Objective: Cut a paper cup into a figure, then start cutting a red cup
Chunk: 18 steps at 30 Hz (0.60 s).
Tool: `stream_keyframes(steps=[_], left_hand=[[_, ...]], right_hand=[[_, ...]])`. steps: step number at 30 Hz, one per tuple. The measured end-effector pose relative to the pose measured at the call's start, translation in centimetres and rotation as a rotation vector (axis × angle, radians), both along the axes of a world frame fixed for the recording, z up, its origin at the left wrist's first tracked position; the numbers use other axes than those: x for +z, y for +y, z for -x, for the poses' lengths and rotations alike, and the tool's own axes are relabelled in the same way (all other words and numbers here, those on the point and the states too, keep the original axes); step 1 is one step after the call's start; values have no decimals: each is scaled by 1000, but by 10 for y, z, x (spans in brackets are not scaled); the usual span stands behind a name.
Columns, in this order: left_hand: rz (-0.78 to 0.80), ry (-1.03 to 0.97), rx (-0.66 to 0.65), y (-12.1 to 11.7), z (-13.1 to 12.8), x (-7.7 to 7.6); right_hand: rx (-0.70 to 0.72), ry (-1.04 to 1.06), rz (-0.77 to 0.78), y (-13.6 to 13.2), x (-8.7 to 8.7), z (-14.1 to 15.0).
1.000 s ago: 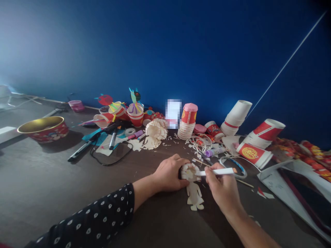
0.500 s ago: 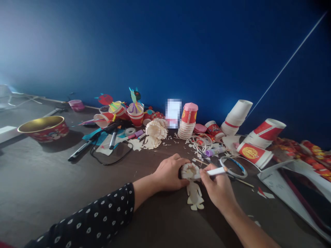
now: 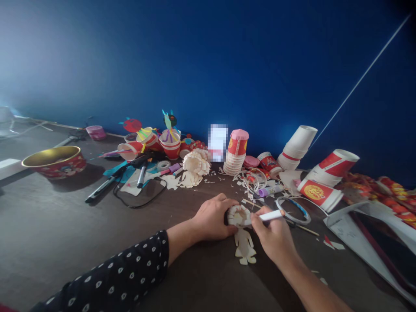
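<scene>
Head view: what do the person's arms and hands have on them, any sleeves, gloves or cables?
The sleeve on the left arm is long and black, with small white teardrop-shaped markings. The left hand and right hand are bare, without gloves. The right forearm shows no sleeve. No cables show.

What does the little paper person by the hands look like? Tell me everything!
The paper person is a flat cut-out of pale cream paper, with short arms, a flared lower body and two small feet. Its head is a round, frilly paper ring with a hollow middle. It lies on the dark table, feet pointing toward the camera. The left hand presses against the head's side, while the right hand, holding a white marker, reaches over the head.
</scene>
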<state>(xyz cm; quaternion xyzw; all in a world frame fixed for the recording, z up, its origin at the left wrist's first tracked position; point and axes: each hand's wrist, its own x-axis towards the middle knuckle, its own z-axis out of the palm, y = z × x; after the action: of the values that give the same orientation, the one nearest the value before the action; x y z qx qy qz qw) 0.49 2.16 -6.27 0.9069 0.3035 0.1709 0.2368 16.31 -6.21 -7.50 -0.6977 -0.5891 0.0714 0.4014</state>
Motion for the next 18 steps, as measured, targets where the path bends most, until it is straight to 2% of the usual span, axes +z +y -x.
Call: stream_keyframes(steps=[18], left_hand=[[6,-16,2,0,0,0]], right_hand=[[-90,-56,24,-2,4,1]])
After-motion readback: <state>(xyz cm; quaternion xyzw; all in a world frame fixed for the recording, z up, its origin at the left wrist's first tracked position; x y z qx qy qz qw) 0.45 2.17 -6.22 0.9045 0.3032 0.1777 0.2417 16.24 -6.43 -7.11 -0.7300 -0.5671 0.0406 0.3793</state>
